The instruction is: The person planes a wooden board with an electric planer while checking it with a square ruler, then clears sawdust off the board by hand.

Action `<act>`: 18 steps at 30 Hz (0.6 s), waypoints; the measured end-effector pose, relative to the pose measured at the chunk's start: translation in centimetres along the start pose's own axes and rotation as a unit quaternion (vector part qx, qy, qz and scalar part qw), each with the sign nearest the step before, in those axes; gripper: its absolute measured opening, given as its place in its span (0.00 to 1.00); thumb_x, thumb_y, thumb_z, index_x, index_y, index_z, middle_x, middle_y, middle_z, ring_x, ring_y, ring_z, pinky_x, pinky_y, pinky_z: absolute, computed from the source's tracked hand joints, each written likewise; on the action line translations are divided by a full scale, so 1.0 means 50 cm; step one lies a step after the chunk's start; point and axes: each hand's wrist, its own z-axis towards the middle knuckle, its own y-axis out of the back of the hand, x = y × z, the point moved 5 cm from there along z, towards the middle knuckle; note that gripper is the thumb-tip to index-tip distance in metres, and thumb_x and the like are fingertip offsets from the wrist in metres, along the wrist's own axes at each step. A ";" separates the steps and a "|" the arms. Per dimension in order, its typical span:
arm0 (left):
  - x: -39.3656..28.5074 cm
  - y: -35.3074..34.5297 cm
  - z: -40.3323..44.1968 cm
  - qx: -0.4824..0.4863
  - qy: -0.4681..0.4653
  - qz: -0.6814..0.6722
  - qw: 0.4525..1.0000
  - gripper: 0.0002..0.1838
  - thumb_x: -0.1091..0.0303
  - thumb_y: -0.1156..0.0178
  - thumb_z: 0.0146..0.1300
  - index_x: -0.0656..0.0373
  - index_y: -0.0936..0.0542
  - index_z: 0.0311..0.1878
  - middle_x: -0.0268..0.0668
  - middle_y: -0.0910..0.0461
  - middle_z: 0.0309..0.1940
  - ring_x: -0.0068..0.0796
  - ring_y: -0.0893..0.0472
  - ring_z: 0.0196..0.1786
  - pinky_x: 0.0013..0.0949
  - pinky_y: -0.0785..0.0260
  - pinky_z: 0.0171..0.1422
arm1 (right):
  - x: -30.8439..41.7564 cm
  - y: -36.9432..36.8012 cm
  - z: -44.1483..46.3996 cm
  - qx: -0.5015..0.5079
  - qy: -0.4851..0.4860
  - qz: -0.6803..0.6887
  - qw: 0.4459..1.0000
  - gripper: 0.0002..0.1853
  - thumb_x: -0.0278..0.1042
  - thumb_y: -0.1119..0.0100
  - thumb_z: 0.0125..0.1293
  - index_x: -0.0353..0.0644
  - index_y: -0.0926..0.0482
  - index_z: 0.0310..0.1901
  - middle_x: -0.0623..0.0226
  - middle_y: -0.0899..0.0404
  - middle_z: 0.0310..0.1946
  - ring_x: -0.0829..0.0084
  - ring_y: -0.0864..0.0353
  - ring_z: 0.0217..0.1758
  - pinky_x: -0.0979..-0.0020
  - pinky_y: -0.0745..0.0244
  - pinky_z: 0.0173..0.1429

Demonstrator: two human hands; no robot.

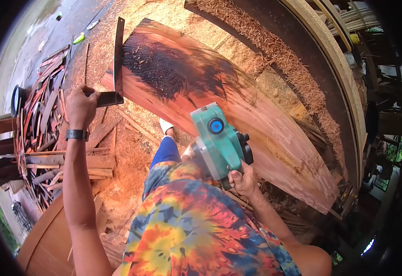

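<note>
My left hand [82, 105] grips the dark handle of a try square [118, 60], whose long blade stands across the left end of a wooden slab [274, 138]. The slab is reddish, with a large blackened patch near that end. A green electric planer [217, 140] with a blue round cap is in my right hand [244, 181], its fingers wrapped round the handle. The planer is over the slab's near edge; whether it touches the wood cannot be made out.
Scrap wood strips [49, 115] are piled at the left. Shavings [127, 202] cover the ground. A long curved dark board [320, 64] heaped with shavings runs behind the slab to the right. A curved brown panel [49, 234] lies at the lower left. My foot [166, 126] shows below the slab.
</note>
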 end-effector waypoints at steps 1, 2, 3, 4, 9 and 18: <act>0.000 0.002 0.000 0.001 -0.001 0.002 1.000 0.12 0.62 0.26 0.58 0.61 0.12 0.39 0.47 0.12 0.34 0.45 0.12 0.39 0.43 0.22 0.46 | 0.001 0.000 0.008 0.010 -0.002 -0.014 1.000 0.39 0.74 0.40 0.68 0.35 0.24 0.47 0.74 0.28 0.19 0.84 0.31 0.19 0.77 0.35 0.25; -0.002 0.003 0.001 0.001 -0.001 0.003 1.000 0.12 0.63 0.27 0.58 0.61 0.12 0.39 0.47 0.12 0.34 0.45 0.12 0.39 0.43 0.22 0.46 | 0.008 -0.001 0.027 0.009 0.011 -0.021 1.000 0.38 0.73 0.41 0.68 0.35 0.24 0.46 0.74 0.29 0.19 0.84 0.31 0.19 0.77 0.35 0.25; -0.003 0.002 0.000 0.004 0.001 0.001 1.000 0.12 0.62 0.27 0.58 0.60 0.13 0.39 0.47 0.12 0.34 0.46 0.12 0.39 0.43 0.22 0.46 | 0.026 -0.010 0.053 0.009 0.022 -0.028 0.999 0.38 0.73 0.41 0.69 0.35 0.24 0.46 0.74 0.29 0.19 0.84 0.30 0.19 0.77 0.35 0.25; -0.005 0.001 -0.001 0.006 0.002 -0.001 1.000 0.12 0.62 0.27 0.58 0.60 0.13 0.38 0.47 0.12 0.34 0.46 0.12 0.39 0.43 0.23 0.46 | 0.047 -0.020 0.084 0.008 0.035 -0.034 0.999 0.37 0.73 0.42 0.69 0.35 0.24 0.46 0.74 0.29 0.19 0.84 0.30 0.19 0.77 0.35 0.25; -0.017 -0.003 -0.004 -0.010 -0.009 0.020 1.000 0.11 0.61 0.27 0.58 0.58 0.13 0.38 0.46 0.12 0.35 0.48 0.13 0.39 0.46 0.23 0.46 | 0.201 -0.091 0.304 -0.011 0.100 -0.064 0.993 0.36 0.71 0.43 0.71 0.35 0.21 0.37 0.68 0.27 0.17 0.76 0.25 0.21 0.68 0.29 0.29; -0.040 0.000 -0.012 -0.018 -0.018 0.052 0.998 0.11 0.63 0.27 0.59 0.59 0.13 0.39 0.46 0.12 0.35 0.49 0.13 0.40 0.47 0.23 0.47 | 0.416 -0.219 0.647 0.002 0.169 -0.077 0.983 0.37 0.71 0.44 0.72 0.32 0.22 0.36 0.67 0.26 0.16 0.76 0.24 0.15 0.70 0.29 0.20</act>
